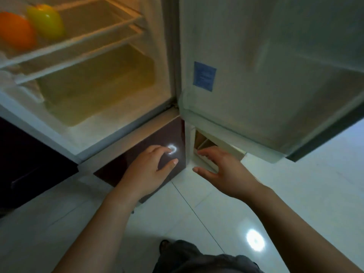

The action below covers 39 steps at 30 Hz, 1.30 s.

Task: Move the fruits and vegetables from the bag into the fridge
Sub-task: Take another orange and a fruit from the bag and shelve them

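The fridge (126,127) stands open and lit inside. On its upper shelf at the top left lie an orange fruit (14,30) and a yellow-green fruit (46,21), side by side. My left hand (149,170) hovers low in front of the dark red base panel (157,138), fingers apart and empty. To its right, my right hand (222,168) is spread open below the door's bottom edge, holding nothing. No bag is in view.
The open fridge door (266,75) swings out on the right, with a blue sticker (203,75) on its inner face. A clear crisper drawer (94,83) sits under the shelf. White glossy floor tiles (295,203) lie below; a dark cabinet (29,158) stands left.
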Available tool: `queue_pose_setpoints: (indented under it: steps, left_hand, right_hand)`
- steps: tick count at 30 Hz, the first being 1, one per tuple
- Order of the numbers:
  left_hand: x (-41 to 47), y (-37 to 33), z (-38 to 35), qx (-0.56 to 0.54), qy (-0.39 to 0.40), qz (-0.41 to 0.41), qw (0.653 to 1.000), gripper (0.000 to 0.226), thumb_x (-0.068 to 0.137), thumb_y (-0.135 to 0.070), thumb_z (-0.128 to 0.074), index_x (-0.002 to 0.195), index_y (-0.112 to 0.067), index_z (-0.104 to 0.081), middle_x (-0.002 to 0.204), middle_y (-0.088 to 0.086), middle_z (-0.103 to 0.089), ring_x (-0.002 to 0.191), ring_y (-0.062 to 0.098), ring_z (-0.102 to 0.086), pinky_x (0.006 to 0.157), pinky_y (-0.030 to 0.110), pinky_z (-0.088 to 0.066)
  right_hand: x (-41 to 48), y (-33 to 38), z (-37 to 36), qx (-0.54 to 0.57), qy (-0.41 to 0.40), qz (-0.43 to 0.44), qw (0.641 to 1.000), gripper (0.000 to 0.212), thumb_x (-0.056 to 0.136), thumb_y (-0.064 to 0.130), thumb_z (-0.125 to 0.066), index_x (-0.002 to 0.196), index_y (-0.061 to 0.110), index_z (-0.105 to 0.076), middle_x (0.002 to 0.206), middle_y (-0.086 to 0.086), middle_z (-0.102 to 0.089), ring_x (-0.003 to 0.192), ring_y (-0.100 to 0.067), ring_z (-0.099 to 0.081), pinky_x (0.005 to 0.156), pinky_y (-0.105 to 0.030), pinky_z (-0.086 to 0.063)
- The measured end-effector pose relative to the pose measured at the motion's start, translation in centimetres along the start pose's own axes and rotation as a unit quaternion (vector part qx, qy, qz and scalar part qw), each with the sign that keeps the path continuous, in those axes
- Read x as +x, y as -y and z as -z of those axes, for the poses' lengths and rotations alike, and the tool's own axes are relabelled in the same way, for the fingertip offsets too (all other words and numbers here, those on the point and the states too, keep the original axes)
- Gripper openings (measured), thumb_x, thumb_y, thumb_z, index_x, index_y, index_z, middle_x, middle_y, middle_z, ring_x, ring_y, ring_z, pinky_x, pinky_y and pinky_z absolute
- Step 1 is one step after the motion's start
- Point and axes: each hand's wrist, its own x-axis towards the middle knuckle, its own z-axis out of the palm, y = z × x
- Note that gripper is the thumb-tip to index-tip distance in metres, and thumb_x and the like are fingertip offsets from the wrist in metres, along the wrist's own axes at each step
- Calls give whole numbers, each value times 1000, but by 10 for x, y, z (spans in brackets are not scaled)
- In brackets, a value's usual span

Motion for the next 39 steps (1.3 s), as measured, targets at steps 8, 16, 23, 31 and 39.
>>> queue_pose_setpoints:
  steps: [8, 16, 23, 31, 39]
  left_hand:
    - [8, -158, -104, -7, 67, -63, 996, 40, 90, -47, -48, 126, -27, -51, 131, -11, -45, 108, 1, -43, 84, 20, -36]
    - [19, -309, -212, -21, 128, -130, 983, 39, 89, -48, -50, 122, -28, -55, 124, -9, -53, 107, 6, -51, 86, 26, -42]
    - [42, -382, -259, -16, 157, -151, 976, 41, 90, -49, -48, 126, -29, -51, 128, -11, -50, 111, 4, -48, 91, 26, -42]
    - [110, -410, -297, -40, 156, -125, 979, 42, 90, -48, -47, 127, -27, -49, 129, -7, -50, 111, 10, -51, 92, 34, -45]
    - [190, -457, -332, -5, 203, -139, 969, 44, 90, -52, -45, 127, -30, -46, 129, -8, -50, 109, 9, -52, 89, 33, -46]
  right_hand:
    - [-111, -123, 91, 8, -60, -59, 996, 48, 86, 49, -57, 125, 24, -53, 122, 7, -55, 105, -9, -53, 82, -19, -41]
    - [-225, -245, 169, 26, -127, -161, 978, 44, 86, 52, -54, 122, 27, -53, 122, 10, -54, 105, -7, -52, 86, -22, -44]
    - [-254, -310, 201, 53, -147, -207, 966, 44, 83, 56, -52, 119, 30, -53, 120, 14, -54, 103, -4, -53, 87, -28, -48]
    - [-212, -370, 242, 35, -121, -219, 968, 43, 84, 54, -53, 119, 29, -53, 119, 13, -54, 101, -5, -53, 84, -23, -46]
    - [-183, -434, 296, 9, -105, -238, 965, 43, 84, 55, -53, 120, 30, -53, 120, 14, -54, 102, -3, -52, 84, -22, -45]
